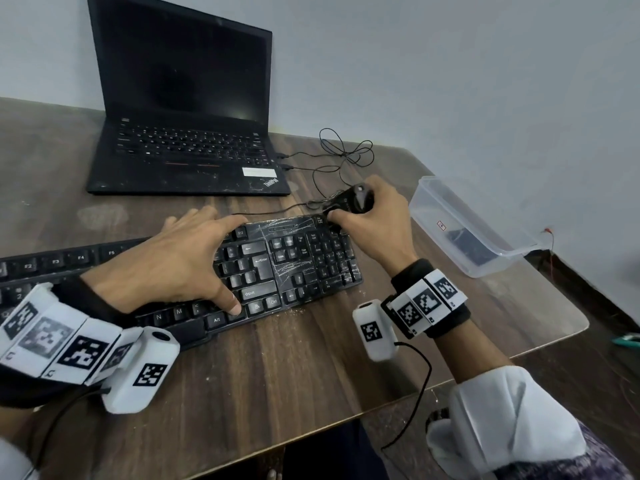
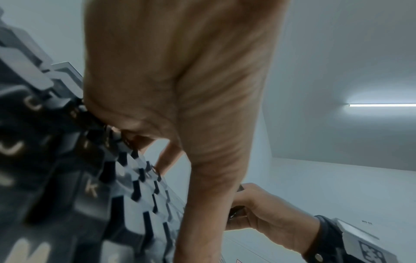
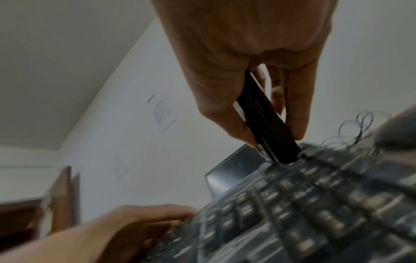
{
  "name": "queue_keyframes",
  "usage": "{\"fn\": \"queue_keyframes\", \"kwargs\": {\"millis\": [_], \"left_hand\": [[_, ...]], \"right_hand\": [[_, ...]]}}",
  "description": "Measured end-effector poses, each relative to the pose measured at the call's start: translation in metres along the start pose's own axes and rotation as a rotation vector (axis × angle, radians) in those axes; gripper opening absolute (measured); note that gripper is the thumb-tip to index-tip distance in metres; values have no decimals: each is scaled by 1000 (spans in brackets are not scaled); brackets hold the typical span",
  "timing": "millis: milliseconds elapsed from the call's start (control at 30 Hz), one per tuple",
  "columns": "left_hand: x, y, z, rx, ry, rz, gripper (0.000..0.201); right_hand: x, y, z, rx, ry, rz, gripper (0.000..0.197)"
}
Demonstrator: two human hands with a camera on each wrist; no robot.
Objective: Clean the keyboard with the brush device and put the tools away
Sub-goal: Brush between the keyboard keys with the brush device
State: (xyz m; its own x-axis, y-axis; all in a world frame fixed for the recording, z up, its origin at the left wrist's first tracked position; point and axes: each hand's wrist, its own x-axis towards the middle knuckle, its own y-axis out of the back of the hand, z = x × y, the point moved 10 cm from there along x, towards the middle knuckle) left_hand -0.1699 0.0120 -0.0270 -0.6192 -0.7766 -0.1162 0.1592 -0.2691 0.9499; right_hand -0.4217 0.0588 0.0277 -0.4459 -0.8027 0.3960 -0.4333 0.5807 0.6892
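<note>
The right hand (image 1: 372, 220) grasps the black brush device (image 1: 349, 202), fingers (image 3: 294, 113) and thumb wrapped around its body, with the working end pressed down onto the far right corner of the keyboard (image 1: 287, 268), above the number pad. The left hand (image 1: 173, 261) lies spread across the keys left of the Enter block, fingers extended and released, thumb (image 1: 230, 299) planted near the Alt key, pinning the keyboard to the table (image 1: 277, 368).

The step in hand looks like brushing the top row at the number-pad end. To do it well, the tool should stay steeply tilted so its tip reaches into the gaps between keys instead of skating over the caps, and the strokes should run along each row toward the near edge, where loose crumbs (image 1: 294, 311) already lie on the wood. The bracing hand should keep even downward pressure so the board does not slide. The thin cable (image 1: 346, 150) looped just behind the tool could snag, so strokes are best kept short there. The clear plastic container (image 1: 485, 258) waits at the right of the table, near the brushing hand, probably for storing the tools.
</note>
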Motion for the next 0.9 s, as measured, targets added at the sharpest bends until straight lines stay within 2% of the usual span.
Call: {"fn": "queue_keyframes", "kwargs": {"millis": [100, 267, 500, 667, 800, 900], "left_hand": [[1, -1, -1, 1, 4, -4, 139], [-1, 1, 2, 1, 8, -6, 138], [-2, 1, 1, -7, 19, -8, 138], [-2, 1, 1, 3, 13, -4, 139], [-2, 1, 2, 0, 15, -3, 137], [-1, 0, 1, 4, 6, -1, 139]], "right_hand": [[-5, -12, -9, -11, 47, -85, 33], [8, 17, 18, -18, -60, 101, 29], [-5, -6, -1, 52, 20, -82, 35], [7, 14, 16, 31, -48, 43, 32], [-8, -13, -6, 82, 45, -118, 34], [-2, -1, -2, 54, 32, -29, 33]]}}
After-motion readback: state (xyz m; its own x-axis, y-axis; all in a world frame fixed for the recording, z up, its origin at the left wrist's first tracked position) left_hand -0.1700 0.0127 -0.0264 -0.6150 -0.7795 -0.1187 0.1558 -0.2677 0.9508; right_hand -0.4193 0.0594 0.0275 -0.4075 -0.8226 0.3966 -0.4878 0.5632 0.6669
